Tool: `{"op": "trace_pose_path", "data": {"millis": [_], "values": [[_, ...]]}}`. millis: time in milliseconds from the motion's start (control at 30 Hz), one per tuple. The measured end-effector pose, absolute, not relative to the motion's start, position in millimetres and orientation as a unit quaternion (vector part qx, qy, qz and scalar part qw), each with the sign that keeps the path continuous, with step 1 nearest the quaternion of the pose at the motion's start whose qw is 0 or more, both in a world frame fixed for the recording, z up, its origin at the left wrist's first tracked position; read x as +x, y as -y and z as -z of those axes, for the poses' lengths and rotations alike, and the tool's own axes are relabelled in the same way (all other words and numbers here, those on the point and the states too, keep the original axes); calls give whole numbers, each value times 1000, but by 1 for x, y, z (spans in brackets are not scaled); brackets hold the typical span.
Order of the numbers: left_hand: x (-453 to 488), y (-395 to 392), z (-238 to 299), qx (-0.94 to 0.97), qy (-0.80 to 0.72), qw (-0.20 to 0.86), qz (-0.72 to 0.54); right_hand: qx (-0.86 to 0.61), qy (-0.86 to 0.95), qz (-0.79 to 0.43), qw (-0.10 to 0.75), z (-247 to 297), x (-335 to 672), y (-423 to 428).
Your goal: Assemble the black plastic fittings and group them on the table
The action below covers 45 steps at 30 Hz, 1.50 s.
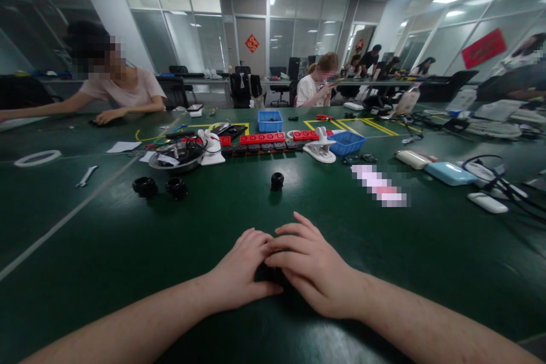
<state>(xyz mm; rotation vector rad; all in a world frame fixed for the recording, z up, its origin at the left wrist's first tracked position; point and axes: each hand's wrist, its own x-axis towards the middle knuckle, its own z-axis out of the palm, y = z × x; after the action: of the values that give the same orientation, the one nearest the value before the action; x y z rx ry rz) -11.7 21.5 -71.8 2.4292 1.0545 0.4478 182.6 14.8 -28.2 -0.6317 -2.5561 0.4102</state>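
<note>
The left hand and right hand rest together at the worktop's near edge. I cannot tell their grip. A black round part stands beyond them.

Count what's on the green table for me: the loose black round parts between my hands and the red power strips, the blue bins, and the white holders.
Black round parts: 3
Blue bins: 2
White holders: 2
Total: 7

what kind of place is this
Likely an open-plan office workroom set up for small assembly work: a long green table marked with tape lines, red power strips and blue bins along it, and glass-walled rooms behind, with other people seated at work.
</note>
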Motion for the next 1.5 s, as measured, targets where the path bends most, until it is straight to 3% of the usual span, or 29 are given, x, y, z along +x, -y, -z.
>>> {"op": "trace_pose_path", "data": {"millis": [200, 467, 700, 1500], "values": [[-12, -21, 69, 879, -384, 235, -158, -328, 886, -152, 291, 30, 181, -18], [-12, -20, 66, 878, -390, 235, -148, -396, 868, -160, 253, 36, 177, -21], [-10, -20, 62, 875, -394, 238, -152, -368, 895, -155, 200, 33, 176, -21], [-9, -19, 63, 880, -383, 235, -154, -221, 938, -197, 182, 25, 181, -21]]}}
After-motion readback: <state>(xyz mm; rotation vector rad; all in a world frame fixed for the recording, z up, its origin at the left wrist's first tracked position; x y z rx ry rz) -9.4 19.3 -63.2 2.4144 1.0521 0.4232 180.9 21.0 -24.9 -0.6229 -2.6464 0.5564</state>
